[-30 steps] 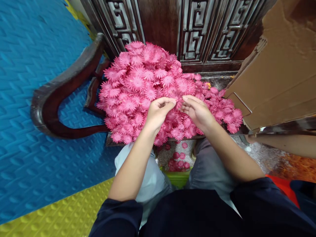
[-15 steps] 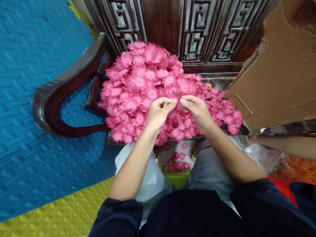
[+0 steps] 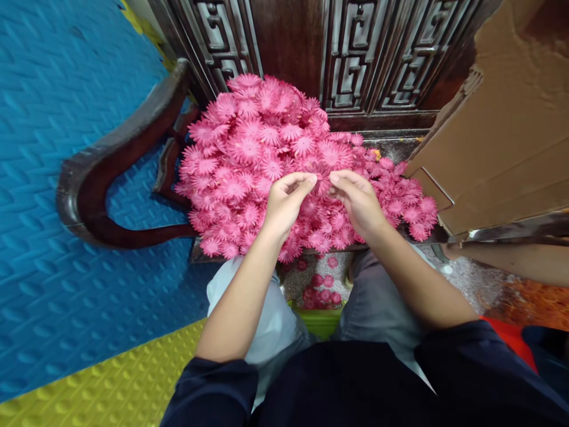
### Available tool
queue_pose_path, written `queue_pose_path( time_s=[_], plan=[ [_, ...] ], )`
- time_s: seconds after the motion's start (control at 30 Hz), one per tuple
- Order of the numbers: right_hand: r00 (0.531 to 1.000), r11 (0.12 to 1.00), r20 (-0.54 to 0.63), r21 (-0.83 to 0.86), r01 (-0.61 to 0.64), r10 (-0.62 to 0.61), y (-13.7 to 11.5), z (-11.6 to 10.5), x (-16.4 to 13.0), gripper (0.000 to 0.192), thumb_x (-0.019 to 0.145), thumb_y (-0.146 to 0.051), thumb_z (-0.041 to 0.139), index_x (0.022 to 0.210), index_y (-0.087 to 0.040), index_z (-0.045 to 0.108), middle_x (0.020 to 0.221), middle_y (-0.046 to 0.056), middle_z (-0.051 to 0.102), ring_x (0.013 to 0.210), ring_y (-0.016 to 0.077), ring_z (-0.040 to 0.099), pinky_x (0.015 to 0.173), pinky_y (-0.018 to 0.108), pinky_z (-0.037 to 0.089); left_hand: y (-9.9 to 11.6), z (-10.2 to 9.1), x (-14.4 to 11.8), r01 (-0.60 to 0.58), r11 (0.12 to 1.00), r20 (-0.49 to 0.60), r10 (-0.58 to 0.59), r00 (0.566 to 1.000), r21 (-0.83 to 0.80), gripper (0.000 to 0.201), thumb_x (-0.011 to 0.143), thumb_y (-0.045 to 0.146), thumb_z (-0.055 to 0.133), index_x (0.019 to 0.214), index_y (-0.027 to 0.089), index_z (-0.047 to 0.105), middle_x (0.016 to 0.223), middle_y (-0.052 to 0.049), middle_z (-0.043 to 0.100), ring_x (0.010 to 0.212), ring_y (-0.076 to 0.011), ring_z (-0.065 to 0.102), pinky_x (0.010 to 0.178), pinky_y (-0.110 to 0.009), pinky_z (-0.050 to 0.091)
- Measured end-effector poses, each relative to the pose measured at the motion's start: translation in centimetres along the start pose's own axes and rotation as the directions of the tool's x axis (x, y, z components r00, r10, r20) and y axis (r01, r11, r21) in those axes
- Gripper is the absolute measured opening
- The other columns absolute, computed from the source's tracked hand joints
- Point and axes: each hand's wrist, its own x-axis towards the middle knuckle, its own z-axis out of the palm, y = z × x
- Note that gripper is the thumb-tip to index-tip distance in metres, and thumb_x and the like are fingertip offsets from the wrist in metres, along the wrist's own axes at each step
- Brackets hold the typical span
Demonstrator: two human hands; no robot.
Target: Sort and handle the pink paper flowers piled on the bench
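While the thumb and index finger of the left hand (image 3: pixel 287 200) close in a tight pinch at the left side of a pink flower (image 3: pixel 322 185), the right hand (image 3: pixel 357 201) meets its right side, thumb and index tips nearly together, the other fingers loosely curled. Whether those right fingertips grip a petal or only touch it, I cannot tell. The flower is between the 2 hands, just above the flower heap (image 3: pixel 242 148), and looks darker than most blooms there.

To handle it well, I would keep the left pinch near the centre and let the right fingertips work lightly, 1 or 2 petals at a time, since thin petals would probably crease or tear under a hard pull.

Being round, the flower has no clear long axis; its petals fan out, some toward the carved wooden backrest (image 3: pixel 288 53) and some toward the person. I cannot make out whether its front or back faces up.

Farther out, the heap covers much of a dark wooden seat (image 3: pixel 198 253), with a curved armrest (image 3: pixel 82 196) on the left and cardboard (image 3: pixel 511 130) on the right. Loose blooms (image 3: pixel 328 281) lie on the floor below.
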Motion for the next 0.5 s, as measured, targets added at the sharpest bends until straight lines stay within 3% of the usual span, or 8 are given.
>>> queue_pose_path(
  time_s=[0.23,0.5],
  plan=[
    [0.996,0.984,0.008,-0.154,0.092,-0.092,-0.11,0.15,-0.24,0.011,0.069,-0.033,0.071,0.074,-0.024,0.067,0.074,-0.004,0.065,0.071,0.0106,0.059,0.075,0.029,0.049,-0.32,-0.04,0.05,-0.057,0.993,-0.034,0.061,0.998,0.099,0.004,0.068,0.018,0.066,0.066,0.018,0.070,0.062,0.002,0.062,0.059,-0.0086,0.049,0.061,-0.022,0.038],
    [0.994,0.969,0.038,-0.224,0.105,-0.099,0.29,0.14,-0.25,0.015,0.070,-0.036,0.068,0.074,-0.021,0.067,0.074,-0.002,0.066,0.075,0.0114,0.060,0.078,0.030,0.049,0.00,0.45,-0.35,-0.052,0.987,-0.073,0.064,0.995,0.149,0.004,0.061,0.014,0.064,0.061,0.016,0.067,0.053,0.005,0.050,0.052,-0.0058,0.036,0.050,-0.020,0.029]
  ],
)
